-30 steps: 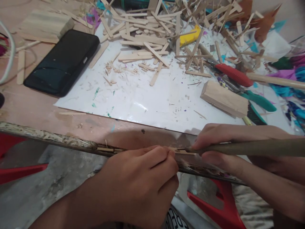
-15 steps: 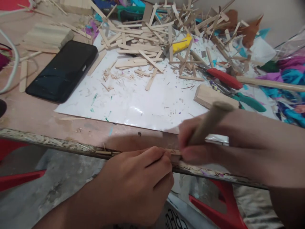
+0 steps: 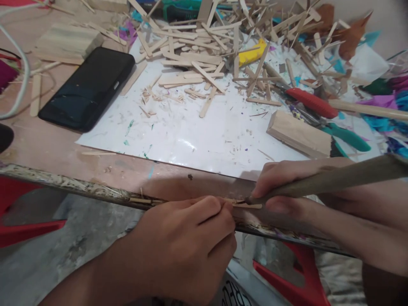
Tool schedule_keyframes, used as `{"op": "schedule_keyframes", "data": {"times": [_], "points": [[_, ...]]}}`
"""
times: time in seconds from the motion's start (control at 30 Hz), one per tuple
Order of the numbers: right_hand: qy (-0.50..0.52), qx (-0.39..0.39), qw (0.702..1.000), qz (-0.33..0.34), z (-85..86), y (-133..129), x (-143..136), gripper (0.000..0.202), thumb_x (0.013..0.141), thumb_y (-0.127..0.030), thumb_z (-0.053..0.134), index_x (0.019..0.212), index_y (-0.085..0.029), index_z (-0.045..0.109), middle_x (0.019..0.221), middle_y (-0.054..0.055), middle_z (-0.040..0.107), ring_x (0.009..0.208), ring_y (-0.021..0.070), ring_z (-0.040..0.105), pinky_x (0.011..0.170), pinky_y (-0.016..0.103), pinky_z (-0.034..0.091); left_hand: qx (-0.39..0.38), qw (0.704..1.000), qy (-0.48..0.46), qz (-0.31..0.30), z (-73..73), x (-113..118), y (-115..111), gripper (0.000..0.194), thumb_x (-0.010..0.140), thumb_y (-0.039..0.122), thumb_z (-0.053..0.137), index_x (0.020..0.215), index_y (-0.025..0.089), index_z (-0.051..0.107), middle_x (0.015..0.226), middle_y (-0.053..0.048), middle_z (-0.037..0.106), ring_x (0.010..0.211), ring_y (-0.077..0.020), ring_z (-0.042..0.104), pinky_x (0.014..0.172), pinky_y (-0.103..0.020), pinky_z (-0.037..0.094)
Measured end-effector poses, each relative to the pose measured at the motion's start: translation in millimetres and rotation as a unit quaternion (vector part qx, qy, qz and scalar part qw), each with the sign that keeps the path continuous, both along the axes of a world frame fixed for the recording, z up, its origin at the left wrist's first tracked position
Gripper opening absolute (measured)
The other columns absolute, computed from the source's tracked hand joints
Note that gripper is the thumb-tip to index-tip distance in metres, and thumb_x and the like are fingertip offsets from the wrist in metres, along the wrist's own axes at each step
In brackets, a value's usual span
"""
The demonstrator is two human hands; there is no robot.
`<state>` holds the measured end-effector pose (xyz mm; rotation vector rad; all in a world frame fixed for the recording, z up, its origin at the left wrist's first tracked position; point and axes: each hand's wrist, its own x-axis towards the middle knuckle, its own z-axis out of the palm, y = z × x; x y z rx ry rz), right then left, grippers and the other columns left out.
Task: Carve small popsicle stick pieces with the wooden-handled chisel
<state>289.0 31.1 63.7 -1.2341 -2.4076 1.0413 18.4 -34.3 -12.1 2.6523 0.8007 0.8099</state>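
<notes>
Head view: the fingers of the left hand (image 3: 191,238) pinch together on a craft stick (image 3: 254,206), its end jutting past them toward the right hand (image 3: 293,170), which grips a brown-handled tool (image 3: 334,180). The tool's dark tip meets the stick by the table (image 3: 172,180) edge.

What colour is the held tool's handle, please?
The handle is greyish brown, best seen in the head view.

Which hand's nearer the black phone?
Left. The left hand is at the near edge of the table, nearer the camera and right of the phone; the right hand, gripping a tool, is farther right along that edge.
</notes>
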Motion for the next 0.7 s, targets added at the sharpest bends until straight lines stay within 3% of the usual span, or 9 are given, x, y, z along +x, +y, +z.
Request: {"op": "schedule_keyframes", "data": {"times": [0.1, 0.23, 0.3, 0.5, 0.7], "points": [[-0.002, 0.001, 1.0, 0.003, 0.0, -1.6, -1.6, 0.022, 0.11, -0.043, 0.074, 0.092, -0.034, 0.084, 0.076, -0.003, 0.077, 0.06, 0.0145, 0.069, 0.048, 0.026, 0.049, 0.001, 1.0, -0.003, -0.004, 0.1, 0.2, -1.1, 0.035, 0.119, 0.011, 0.052, 0.115, 0.016, 0.086, 0.121, -0.003, 0.087, 0.104, -0.0207, 0.076, 0.079, -0.035, 0.064], [0.0, -0.059, 0.998, 0.004, 1.1, -5.6, -3.2, 0.019, 0.111, -0.039, 0.072, 0.096, -0.035, 0.083, 0.064, -0.006, 0.07, 0.052, 0.0129, 0.066, 0.062, 0.025, 0.062, 0.005, 1.0, -0.01, 0.007, -0.7, 1.5, -0.9, 0.027, 0.118, 0.013, 0.059, 0.117, 0.015, 0.086, 0.121, -0.003, 0.087, 0.104, -0.0202, 0.076, 0.084, -0.033, 0.066], [0.003, -0.075, 0.997, -0.009, 1.3, -5.6, -4.6, 0.016, 0.11, -0.04, 0.073, 0.098, -0.036, 0.083, 0.065, -0.007, 0.071, 0.054, 0.0142, 0.069, 0.06, 0.025, 0.061, 0.011, 1.0, -0.015, 0.011, -1.1, 2.1, -0.6, 0.027, 0.118, 0.014, 0.059, 0.118, 0.016, 0.086, 0.121, -0.003, 0.087, 0.104, -0.0204, 0.076, 0.084, -0.034, 0.066], [0.056, -0.006, 0.998, 0.028, 0.2, -0.3, -8.1, 0.015, 0.106, -0.021, 0.076, 0.101, -0.034, 0.083, 0.073, -0.008, 0.076, 0.054, 0.0103, 0.071, 0.055, 0.021, 0.058, 0.012, 1.0, -0.014, 0.008, -2.2, 2.1, 1.2, 0.035, 0.119, 0.012, 0.053, 0.114, 0.016, 0.087, 0.124, -0.001, 0.089, 0.105, -0.0212, 0.078, 0.085, -0.035, 0.067], [0.029, 0.006, 0.999, 0.029, -0.6, -1.3, -6.3, 0.014, 0.109, -0.027, 0.075, 0.098, -0.035, 0.081, 0.072, -0.01, 0.073, 0.052, 0.0084, 0.066, 0.06, 0.02, 0.06, 0.017, 1.0, -0.021, 0.001, -4.8, 1.7, 0.3, 0.038, 0.119, 0.011, 0.051, 0.113, 0.017, 0.088, 0.123, -0.001, 0.089, 0.106, -0.0216, 0.079, 0.085, -0.036, 0.067]]}}
